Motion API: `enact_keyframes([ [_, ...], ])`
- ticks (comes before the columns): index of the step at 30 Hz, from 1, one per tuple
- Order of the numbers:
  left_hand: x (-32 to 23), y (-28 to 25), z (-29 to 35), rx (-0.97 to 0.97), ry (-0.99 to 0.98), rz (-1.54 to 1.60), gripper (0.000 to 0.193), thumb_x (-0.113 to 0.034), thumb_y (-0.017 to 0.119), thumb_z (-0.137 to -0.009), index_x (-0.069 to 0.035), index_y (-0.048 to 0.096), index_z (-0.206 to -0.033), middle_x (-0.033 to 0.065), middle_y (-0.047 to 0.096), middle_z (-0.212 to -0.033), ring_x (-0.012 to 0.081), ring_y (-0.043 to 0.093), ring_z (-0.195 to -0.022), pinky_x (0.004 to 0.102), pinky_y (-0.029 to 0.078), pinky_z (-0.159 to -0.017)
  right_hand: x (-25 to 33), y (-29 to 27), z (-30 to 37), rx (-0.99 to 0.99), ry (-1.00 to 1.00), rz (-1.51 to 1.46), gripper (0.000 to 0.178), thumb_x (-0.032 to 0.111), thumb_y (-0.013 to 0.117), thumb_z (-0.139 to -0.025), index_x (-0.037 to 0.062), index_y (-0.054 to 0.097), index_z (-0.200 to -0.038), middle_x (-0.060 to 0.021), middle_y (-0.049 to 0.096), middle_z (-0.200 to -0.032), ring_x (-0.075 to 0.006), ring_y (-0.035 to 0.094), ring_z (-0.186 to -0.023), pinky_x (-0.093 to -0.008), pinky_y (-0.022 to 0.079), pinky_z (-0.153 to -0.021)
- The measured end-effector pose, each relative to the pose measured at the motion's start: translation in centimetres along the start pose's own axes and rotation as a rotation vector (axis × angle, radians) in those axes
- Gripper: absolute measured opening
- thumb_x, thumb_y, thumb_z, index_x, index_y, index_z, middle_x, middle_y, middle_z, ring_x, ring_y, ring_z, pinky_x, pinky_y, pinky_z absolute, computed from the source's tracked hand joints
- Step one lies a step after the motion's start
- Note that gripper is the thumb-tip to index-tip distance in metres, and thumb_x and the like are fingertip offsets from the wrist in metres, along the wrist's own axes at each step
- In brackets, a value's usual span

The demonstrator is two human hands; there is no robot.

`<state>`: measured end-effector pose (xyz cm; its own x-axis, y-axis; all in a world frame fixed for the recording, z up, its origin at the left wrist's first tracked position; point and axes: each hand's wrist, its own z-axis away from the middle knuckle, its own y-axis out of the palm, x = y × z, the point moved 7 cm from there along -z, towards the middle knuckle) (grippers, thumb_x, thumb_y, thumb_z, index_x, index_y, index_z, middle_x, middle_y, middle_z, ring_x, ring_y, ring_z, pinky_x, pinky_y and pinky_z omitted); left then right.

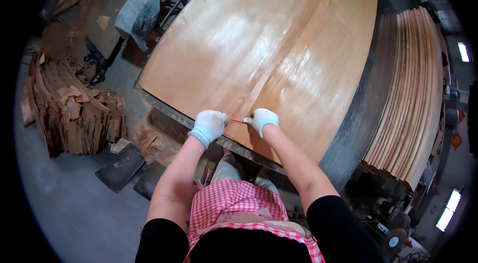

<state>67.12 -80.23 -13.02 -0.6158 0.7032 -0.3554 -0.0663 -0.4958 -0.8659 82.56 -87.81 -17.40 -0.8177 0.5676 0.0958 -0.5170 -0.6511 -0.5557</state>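
Note:
Both my hands wear white gloves with pale blue cuffs and are closed at the near edge of a large wood veneer sheet. Between them runs a thin reddish-brown strip, pinched by my left hand at one end and my right hand at the other. It looks like a sliver of veneer. Under my right hand lies a second veneer sheet, and a darker seam or overlap stretches from my hands to the far end, where the veneer curls up.
A stack of wood sheets stands on the right, beyond a dark strip of the table. Rough veneer scraps are piled on the floor at left. Behind them a pale cloth covers a metal frame. Dark flat boards lie near my left side.

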Motion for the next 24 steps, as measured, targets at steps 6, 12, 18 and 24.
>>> enact_keyframes([
  [6, -5.1, 0.1, 1.2, 0.080, 0.200, -0.028, 0.017, -0.025, 0.059, -0.079, -0.014, 0.068, -0.072, 0.0111, 0.066, -0.070, 0.0301, 0.066, -0.066, 0.0423, 0.052, -0.059, -0.2, -0.1, -0.5, 0.036, 0.030, -0.014, 0.054, 0.057, 0.064, -0.079, 0.0072, 0.070, -0.098, -0.0138, 0.068, -0.101, -0.0321, 0.065, -0.094, -0.0406, 0.051, -0.077],
  [12, -10.0, 6.1, 5.6, -0.037, -0.055, 0.290, 0.019, -0.022, 0.053, -0.081, -0.012, 0.065, -0.071, 0.0124, 0.066, -0.069, 0.0301, 0.066, -0.065, 0.0422, 0.053, -0.059, -0.5, -0.4, -0.8, 0.057, 0.042, -0.033, 0.056, 0.058, 0.065, -0.077, 0.0068, 0.070, -0.099, -0.0141, 0.067, -0.103, -0.0316, 0.064, -0.096, -0.0401, 0.051, -0.079],
  [18, -18.2, 9.6, 11.9, 0.111, 0.160, 0.482, 0.014, -0.016, 0.054, -0.076, -0.011, 0.067, -0.075, 0.0132, 0.066, -0.071, 0.0301, 0.067, -0.067, 0.0408, 0.053, -0.061, 0.3, 0.0, -0.8, 0.056, 0.022, -0.016, 0.057, 0.059, 0.065, -0.077, 0.0062, 0.070, -0.098, -0.0139, 0.067, -0.103, -0.0322, 0.064, -0.096, -0.0411, 0.051, -0.079],
  [24, 5.8, 6.5, 20.3, -0.161, -0.646, 0.093, 0.034, -0.030, 0.068, -0.073, -0.013, 0.059, -0.100, 0.0128, 0.063, -0.092, 0.0263, 0.063, -0.081, 0.0379, 0.050, -0.070, -0.6, -0.3, 0.0, -0.002, -0.040, -0.108, 0.056, 0.059, 0.059, -0.080, 0.0055, 0.071, -0.094, -0.0174, 0.067, -0.099, -0.0346, 0.063, -0.093, -0.0413, 0.050, -0.078],
])
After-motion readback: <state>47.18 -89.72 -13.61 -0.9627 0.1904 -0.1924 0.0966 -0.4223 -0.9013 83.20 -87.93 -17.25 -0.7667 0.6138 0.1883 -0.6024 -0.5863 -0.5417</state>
